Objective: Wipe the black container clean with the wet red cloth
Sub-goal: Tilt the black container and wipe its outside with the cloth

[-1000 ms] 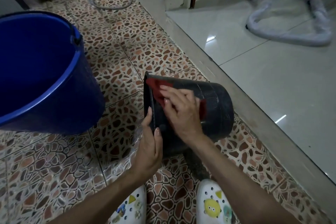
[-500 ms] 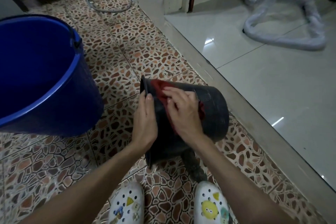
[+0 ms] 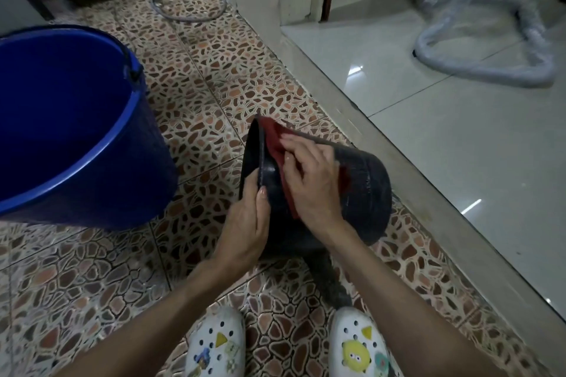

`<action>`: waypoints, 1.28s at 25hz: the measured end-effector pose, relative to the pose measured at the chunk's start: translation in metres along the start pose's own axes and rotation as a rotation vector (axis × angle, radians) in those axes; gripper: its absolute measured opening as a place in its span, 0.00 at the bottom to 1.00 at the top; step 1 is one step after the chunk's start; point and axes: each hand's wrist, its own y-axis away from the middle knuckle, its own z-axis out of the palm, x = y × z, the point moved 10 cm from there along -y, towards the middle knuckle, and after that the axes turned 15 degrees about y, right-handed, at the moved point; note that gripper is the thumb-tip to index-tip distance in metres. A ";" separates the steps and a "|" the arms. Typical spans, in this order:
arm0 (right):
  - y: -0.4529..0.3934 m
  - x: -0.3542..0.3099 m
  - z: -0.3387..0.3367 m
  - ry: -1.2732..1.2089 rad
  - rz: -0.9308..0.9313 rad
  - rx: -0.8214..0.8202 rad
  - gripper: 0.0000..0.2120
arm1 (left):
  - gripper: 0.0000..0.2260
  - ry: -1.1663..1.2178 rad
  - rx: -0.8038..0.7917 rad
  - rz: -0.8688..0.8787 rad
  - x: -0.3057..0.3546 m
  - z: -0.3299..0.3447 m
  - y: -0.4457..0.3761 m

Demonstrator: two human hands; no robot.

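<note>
The black container (image 3: pixel 364 187) lies tilted on its side above the pebble-pattern floor, its open mouth facing left. My left hand (image 3: pixel 248 223) grips the rim at the lower left, thumb on the outside. My right hand (image 3: pixel 312 180) presses the wet red cloth (image 3: pixel 274 141) flat against the container's outer wall near the rim. Most of the cloth is hidden under my palm; a red edge shows at the rim and another by my knuckles.
A large blue bucket (image 3: pixel 76 131) stands to the left, close to the container. A raised grey step (image 3: pixel 382 144) runs diagonally on the right, with glossy white tiles beyond. My two white clogs (image 3: pixel 214 346) sit at the bottom. Cables and a red cooler lie at the back.
My left hand slid along the rim and now grips it lower down. My right hand with the cloth shifted slightly up toward the rim. The container turned a little.
</note>
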 end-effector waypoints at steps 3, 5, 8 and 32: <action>-0.017 0.108 0.001 0.168 0.289 -0.035 0.13 | 0.18 0.011 -0.061 -0.053 -0.011 -0.002 0.015; -0.017 0.170 -0.015 0.182 0.535 -0.069 0.13 | 0.18 0.005 -0.067 -0.057 -0.010 0.001 0.016; -0.017 0.109 -0.021 0.030 0.430 0.008 0.12 | 0.20 0.002 -0.030 -0.038 -0.009 0.004 0.009; 0.001 0.198 -0.033 0.181 0.660 -0.083 0.14 | 0.13 0.094 0.137 -0.050 0.012 0.001 -0.016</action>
